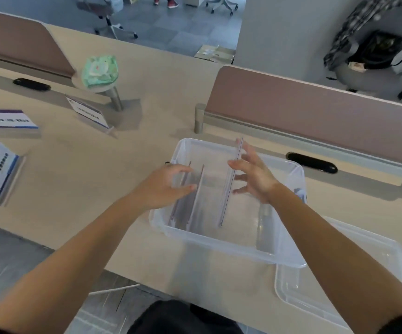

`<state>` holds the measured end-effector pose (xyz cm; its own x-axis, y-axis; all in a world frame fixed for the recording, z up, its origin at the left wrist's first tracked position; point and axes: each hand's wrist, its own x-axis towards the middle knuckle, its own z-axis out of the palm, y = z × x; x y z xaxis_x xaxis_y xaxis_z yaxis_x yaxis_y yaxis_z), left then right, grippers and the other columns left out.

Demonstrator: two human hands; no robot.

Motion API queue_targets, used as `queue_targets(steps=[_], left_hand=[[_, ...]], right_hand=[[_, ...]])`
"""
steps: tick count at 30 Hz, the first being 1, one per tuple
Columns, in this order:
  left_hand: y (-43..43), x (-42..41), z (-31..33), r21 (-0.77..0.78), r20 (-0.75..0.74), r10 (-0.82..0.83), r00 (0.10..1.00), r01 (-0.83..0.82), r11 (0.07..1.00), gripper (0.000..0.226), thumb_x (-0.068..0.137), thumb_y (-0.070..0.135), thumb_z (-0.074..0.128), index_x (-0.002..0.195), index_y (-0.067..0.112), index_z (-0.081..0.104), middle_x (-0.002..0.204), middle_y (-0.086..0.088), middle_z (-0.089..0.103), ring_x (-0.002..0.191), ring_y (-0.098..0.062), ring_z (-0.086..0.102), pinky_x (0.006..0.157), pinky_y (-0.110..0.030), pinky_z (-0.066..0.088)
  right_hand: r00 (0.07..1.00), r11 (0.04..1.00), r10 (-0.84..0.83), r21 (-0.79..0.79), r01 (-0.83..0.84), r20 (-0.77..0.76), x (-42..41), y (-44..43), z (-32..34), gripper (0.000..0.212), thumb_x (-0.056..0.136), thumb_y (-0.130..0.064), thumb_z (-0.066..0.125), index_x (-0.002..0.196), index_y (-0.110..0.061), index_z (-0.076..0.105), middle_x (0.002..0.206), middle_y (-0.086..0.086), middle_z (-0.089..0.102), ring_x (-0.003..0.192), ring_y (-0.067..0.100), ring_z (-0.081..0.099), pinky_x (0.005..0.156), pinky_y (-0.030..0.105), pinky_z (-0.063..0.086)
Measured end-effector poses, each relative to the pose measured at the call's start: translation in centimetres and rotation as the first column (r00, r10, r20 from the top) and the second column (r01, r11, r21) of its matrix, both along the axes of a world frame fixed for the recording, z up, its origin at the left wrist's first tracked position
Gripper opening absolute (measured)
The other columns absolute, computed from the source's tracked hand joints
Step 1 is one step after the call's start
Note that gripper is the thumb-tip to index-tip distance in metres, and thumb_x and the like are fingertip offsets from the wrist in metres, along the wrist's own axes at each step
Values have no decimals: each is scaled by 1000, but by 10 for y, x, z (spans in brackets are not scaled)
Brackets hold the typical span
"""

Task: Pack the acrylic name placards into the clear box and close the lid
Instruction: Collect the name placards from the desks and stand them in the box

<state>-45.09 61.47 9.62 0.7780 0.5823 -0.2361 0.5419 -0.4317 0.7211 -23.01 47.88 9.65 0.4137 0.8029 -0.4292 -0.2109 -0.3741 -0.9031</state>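
Right hand [255, 175] steadying upright placard [231, 186] | inside clear box [219, 244]

On the beige surface [79, 179], a green packet of wipes [100, 71] rests on a small round stand [113, 95] near the far left, beside a mauve divider panel [19, 42]; a second mauve divider panel [315, 112] runs along the far right. Two black oval cable grommets [32, 84] [311, 162] sit in the surface, one by each panel. Beyond the surface, office chair bases [221, 3] stand on the grey carpeted floor [178, 30], some papers [215, 53] lie there, and a black bag [378, 50] sits at the upper right.
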Motion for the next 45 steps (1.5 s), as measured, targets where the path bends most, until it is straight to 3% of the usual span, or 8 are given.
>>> queue_targets(steps=[4, 10, 13, 22, 28, 33, 38, 45], left_hand=[[27, 6, -38, 99, 4, 81, 997, -81, 992, 57, 79, 50, 64, 131, 29, 57, 141, -4, 42, 135, -22, 38, 114, -41, 32], [41, 28, -74, 89, -99, 110, 989, -101, 991, 71, 85, 42, 68, 146, 36, 32, 161, -1, -5, 146, -30, 8, 113, -47, 25], [43, 31, -83, 96, -73, 148, 986, -141, 985, 71, 85, 41, 66, 147, 34, 32, 161, 4, 3, 144, -30, 14, 111, -45, 29], [40, 32, -80, 118, 18, 164, 986, -165, 979, 70, 85, 24, 67, 147, 25, 34, 150, -3, 35, 136, -25, 28, 115, -43, 25], [40, 31, -78, 102, 14, 180, 984, -181, 978, 67, 85, 23, 65, 145, 28, 37, 146, 0, 38, 131, -26, 36, 111, -47, 32], [38, 30, -77, 80, 30, 200, 979, -202, 976, 64, 85, 22, 63, 144, 30, 38, 145, 2, 40, 131, -26, 38, 111, -45, 33], [37, 30, -73, 95, 50, 192, 980, -196, 976, 62, 87, 18, 61, 144, 26, 40, 141, 1, 45, 129, -20, 40, 113, -42, 31], [38, 30, -76, 98, 45, 199, 979, -203, 974, 62, 87, 18, 60, 144, 29, 40, 143, 3, 46, 132, -19, 40, 113, -38, 32]], right_hand=[[999, 994, 23, -105, -27, -33, 7, 8, -49, 78, 82, -33, 76, 145, -51, 34, 158, -3, 22, 115, 37, 53, 91, 63, 51], [992, 968, -51, -252, 20, -118, 5, 12, -100, 86, 72, -38, 78, 145, -50, 34, 155, -4, 22, 123, 44, 49, 90, 65, 51], [991, 957, -79, -288, 44, -110, 5, 14, -118, 81, 82, -33, 78, 147, -51, 32, 158, -5, 20, 125, 44, 46, 90, 64, 50], [991, 956, -43, -293, 4, -127, -1, 28, -145, 92, 67, -38, 82, 144, -53, 35, 159, -8, 15, 141, 33, 30, 86, 61, 53], [997, 963, -61, -266, 46, -48, 6, 29, -144, 76, 73, -47, 82, 137, -55, 42, 159, -6, 21, 142, 32, 32, 79, 44, 57], [991, 939, 24, -336, -68, -132, 3, 8, -132, 113, 44, -77, 82, 141, -62, 28, 153, 6, 32, 129, 34, 49, 91, 54, 55], [933, 852, 236, -405, -333, -271, -9, -8, -130, 134, 45, -55, 93, 147, -60, 6, 144, 8, 38, 119, 41, 57, 93, 54, 54], [939, 899, 147, -353, -258, -312, -19, 4, -130, 113, 71, -32, 85, 150, -55, 8, 132, 7, 48, 122, 47, 54, 102, 60, 46]])
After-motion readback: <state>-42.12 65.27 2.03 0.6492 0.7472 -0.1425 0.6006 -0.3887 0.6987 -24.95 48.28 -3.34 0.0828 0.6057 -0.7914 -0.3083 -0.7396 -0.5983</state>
